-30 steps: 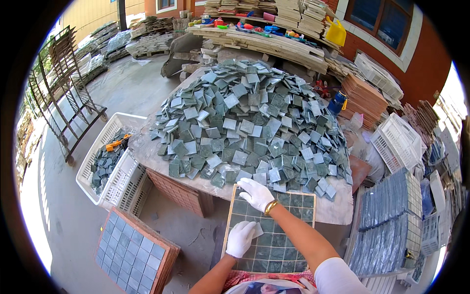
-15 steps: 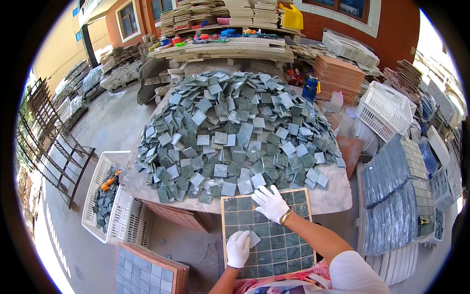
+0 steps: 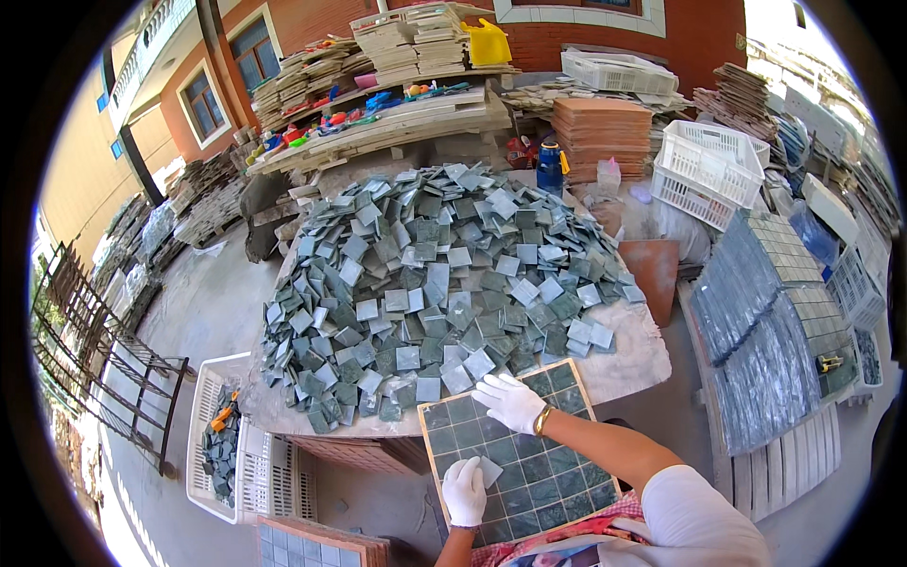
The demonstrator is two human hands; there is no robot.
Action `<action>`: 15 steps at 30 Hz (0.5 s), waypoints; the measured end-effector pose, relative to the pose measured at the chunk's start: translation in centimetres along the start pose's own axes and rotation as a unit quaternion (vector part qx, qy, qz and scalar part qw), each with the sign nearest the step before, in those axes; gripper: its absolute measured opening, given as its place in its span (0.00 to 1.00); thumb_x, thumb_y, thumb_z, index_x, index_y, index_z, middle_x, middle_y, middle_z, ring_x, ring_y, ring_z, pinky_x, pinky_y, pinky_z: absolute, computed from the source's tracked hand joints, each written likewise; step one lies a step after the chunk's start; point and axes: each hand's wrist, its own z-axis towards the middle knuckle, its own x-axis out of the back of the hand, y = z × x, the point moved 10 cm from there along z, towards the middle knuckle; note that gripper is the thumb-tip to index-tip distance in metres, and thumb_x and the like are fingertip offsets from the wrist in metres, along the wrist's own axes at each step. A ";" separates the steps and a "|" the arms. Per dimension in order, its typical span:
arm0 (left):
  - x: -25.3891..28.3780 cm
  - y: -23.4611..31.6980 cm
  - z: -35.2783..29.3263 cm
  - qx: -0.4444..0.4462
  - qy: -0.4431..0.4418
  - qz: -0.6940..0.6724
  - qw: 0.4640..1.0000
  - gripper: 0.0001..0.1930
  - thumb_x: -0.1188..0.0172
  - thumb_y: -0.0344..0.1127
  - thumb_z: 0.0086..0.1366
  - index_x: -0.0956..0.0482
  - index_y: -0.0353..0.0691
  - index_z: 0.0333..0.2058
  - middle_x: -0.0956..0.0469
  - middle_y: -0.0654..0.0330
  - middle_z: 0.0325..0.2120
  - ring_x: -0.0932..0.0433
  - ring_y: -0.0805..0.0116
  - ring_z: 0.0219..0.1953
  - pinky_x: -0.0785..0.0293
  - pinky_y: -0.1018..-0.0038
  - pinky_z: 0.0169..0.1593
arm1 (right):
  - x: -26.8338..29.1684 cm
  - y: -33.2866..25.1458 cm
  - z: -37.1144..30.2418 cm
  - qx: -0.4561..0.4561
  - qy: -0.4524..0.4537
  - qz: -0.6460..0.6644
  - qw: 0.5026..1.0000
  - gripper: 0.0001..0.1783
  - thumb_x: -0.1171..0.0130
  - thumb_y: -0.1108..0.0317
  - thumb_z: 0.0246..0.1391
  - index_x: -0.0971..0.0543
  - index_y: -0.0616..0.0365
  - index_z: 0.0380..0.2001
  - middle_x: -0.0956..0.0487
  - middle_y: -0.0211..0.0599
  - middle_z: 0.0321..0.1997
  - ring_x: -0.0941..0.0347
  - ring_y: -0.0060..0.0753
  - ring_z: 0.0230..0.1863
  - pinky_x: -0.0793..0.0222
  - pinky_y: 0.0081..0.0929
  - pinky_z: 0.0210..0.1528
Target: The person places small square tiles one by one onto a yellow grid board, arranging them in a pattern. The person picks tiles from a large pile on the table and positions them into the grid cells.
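A wooden-framed board [image 3: 593, 402] lies tilted against the front edge of the table, filled with rows of square green-grey stone tiles. My left hand [image 3: 465, 491], in a white glove, is closed on a loose pale tile [image 3: 490, 472] held just over the lower left of the grid. Farther up the board, my right hand [image 3: 511, 403], also gloved, lies with its fingers stretched out over the upper tiles; whether anything is under the palm is hidden. Beyond it a large heap of loose tiles [image 3: 439, 274] covers most of the table [image 3: 642, 354].
Left of the table stands a white crate [image 3: 248, 472] with tile pieces and an orange-handled tool. A tile-covered stack [image 3: 316, 546] sits below it. Wrapped tile stacks [image 3: 746, 331] stand on the right. A blue bottle [image 3: 550, 168] is behind the heap; a metal rack [image 3: 113, 369] stands far left.
My view has turned, so the surroundings appear shifted and tilted. Both hands keep nearly the same places on the board, and the left still holds the tile.
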 end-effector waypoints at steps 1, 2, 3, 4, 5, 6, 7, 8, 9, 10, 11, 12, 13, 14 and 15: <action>-0.1 -0.2 -0.1 -0.002 0.005 0.002 1.000 0.08 0.43 0.26 0.58 0.19 0.35 0.37 0.22 0.50 0.33 0.23 0.52 0.37 0.28 0.63 0.44 | 0.1 0.4 -0.2 0.055 -0.006 0.002 0.998 0.28 0.42 0.59 0.52 0.31 0.51 0.56 0.31 0.35 0.59 0.40 0.38 0.64 0.45 0.41 0.63; -0.1 -0.3 -0.2 0.001 0.003 0.004 1.000 0.08 0.43 0.26 0.58 0.19 0.35 0.37 0.22 0.50 0.33 0.23 0.52 0.37 0.28 0.63 0.44 | 0.5 0.9 -0.3 0.084 -0.021 -0.020 0.996 0.27 0.42 0.60 0.53 0.31 0.46 0.57 0.32 0.31 0.60 0.40 0.35 0.64 0.43 0.37 0.62; -0.1 -0.3 -0.1 0.004 0.000 0.007 1.000 0.08 0.43 0.26 0.58 0.19 0.35 0.37 0.22 0.50 0.33 0.23 0.52 0.37 0.28 0.63 0.44 | 0.0 1.3 0.1 0.114 -0.064 -0.078 0.988 0.24 0.43 0.61 0.52 0.29 0.44 0.55 0.32 0.28 0.62 0.41 0.31 0.65 0.43 0.37 0.61; -0.3 -0.3 -0.1 0.001 -0.003 0.008 1.000 0.08 0.43 0.26 0.58 0.19 0.35 0.36 0.22 0.51 0.33 0.23 0.52 0.37 0.28 0.63 0.43 | 0.3 2.4 0.5 0.132 -0.084 -0.105 0.982 0.22 0.44 0.61 0.52 0.27 0.44 0.53 0.33 0.30 0.63 0.42 0.33 0.66 0.44 0.40 0.61; -0.5 -0.1 0.0 0.001 -0.007 0.005 1.000 0.08 0.43 0.26 0.58 0.19 0.35 0.36 0.22 0.51 0.33 0.23 0.52 0.37 0.28 0.63 0.43 | 0.7 3.8 0.9 0.147 -0.103 -0.131 0.975 0.20 0.46 0.61 0.53 0.26 0.44 0.50 0.33 0.31 0.63 0.43 0.35 0.67 0.44 0.42 0.62; -0.1 -0.3 -0.1 0.005 -0.007 0.008 1.000 0.08 0.44 0.25 0.58 0.19 0.35 0.36 0.21 0.51 0.33 0.23 0.53 0.37 0.28 0.63 0.43 | 3.1 5.1 2.3 0.102 -0.073 -0.134 0.983 0.18 0.46 0.62 0.52 0.24 0.44 0.49 0.34 0.33 0.64 0.43 0.37 0.67 0.45 0.44 0.63; 0.1 -0.4 -0.1 0.007 -0.006 0.009 1.000 0.08 0.44 0.25 0.58 0.19 0.35 0.36 0.21 0.51 0.33 0.23 0.53 0.37 0.28 0.63 0.43 | 5.7 6.4 3.4 0.055 -0.043 -0.140 0.988 0.17 0.47 0.62 0.52 0.23 0.44 0.47 0.35 0.35 0.65 0.44 0.40 0.67 0.45 0.46 0.63; 0.1 0.1 0.0 0.003 -0.004 0.007 1.000 0.08 0.44 0.25 0.58 0.19 0.35 0.36 0.22 0.51 0.32 0.23 0.52 0.37 0.28 0.63 0.43 | 7.0 8.9 3.8 -0.011 -0.010 -0.173 0.985 0.16 0.48 0.63 0.52 0.23 0.43 0.46 0.35 0.37 0.65 0.45 0.43 0.67 0.46 0.48 0.64; -0.1 0.2 0.1 0.000 -0.003 0.008 1.000 0.08 0.44 0.25 0.58 0.19 0.35 0.36 0.22 0.51 0.32 0.23 0.52 0.37 0.28 0.63 0.43 | 8.2 10.9 3.9 -0.077 0.023 -0.205 0.975 0.16 0.48 0.64 0.52 0.22 0.43 0.45 0.36 0.40 0.65 0.45 0.45 0.68 0.47 0.49 0.65; -0.2 0.0 -0.1 0.003 0.000 0.010 1.000 0.08 0.44 0.25 0.58 0.19 0.35 0.36 0.22 0.51 0.32 0.23 0.52 0.37 0.28 0.63 0.43 | 10.4 10.8 4.1 -0.114 0.114 -0.258 0.953 0.14 0.48 0.64 0.52 0.22 0.46 0.43 0.31 0.39 0.60 0.38 0.41 0.63 0.40 0.44 0.61; -0.2 -0.2 -0.1 0.006 0.004 0.012 1.000 0.08 0.44 0.25 0.58 0.19 0.35 0.36 0.22 0.51 0.32 0.23 0.52 0.37 0.28 0.63 0.43 | 9.3 10.1 4.7 -0.086 0.081 -0.169 0.979 0.14 0.48 0.64 0.53 0.22 0.46 0.43 0.30 0.38 0.57 0.36 0.40 0.60 0.38 0.41 0.59; 0.0 -0.5 -0.2 0.012 0.002 0.017 1.000 0.08 0.44 0.25 0.58 0.19 0.35 0.36 0.22 0.51 0.32 0.24 0.52 0.37 0.28 0.63 0.43 | 7.8 8.7 5.0 -0.056 0.048 -0.078 0.994 0.14 0.48 0.64 0.53 0.23 0.47 0.44 0.28 0.38 0.55 0.33 0.39 0.58 0.36 0.38 0.57; -0.2 -0.6 -0.2 0.015 -0.003 0.017 1.000 0.08 0.44 0.25 0.58 0.19 0.35 0.36 0.22 0.51 0.32 0.24 0.52 0.37 0.28 0.63 0.43 | 6.1 7.0 5.1 -0.023 0.009 0.014 1.000 0.14 0.48 0.64 0.54 0.23 0.47 0.44 0.27 0.37 0.52 0.31 0.38 0.55 0.34 0.36 0.55; -0.3 -0.8 -0.2 0.016 -0.009 0.016 1.000 0.08 0.44 0.25 0.58 0.19 0.35 0.36 0.22 0.51 0.32 0.24 0.52 0.37 0.28 0.63 0.43 | 3.5 4.1 4.7 0.047 -0.073 0.020 0.996 0.15 0.47 0.63 0.54 0.24 0.48 0.46 0.26 0.36 0.50 0.29 0.37 0.52 0.32 0.34 0.52; -0.5 -0.9 -0.2 0.018 -0.015 0.015 1.000 0.09 0.44 0.25 0.58 0.19 0.35 0.36 0.22 0.51 0.32 0.24 0.52 0.37 0.28 0.63 0.44 | 1.0 1.3 3.6 0.116 -0.154 0.027 0.981 0.17 0.46 0.63 0.53 0.25 0.48 0.48 0.25 0.34 0.47 0.27 0.36 0.49 0.30 0.32 0.49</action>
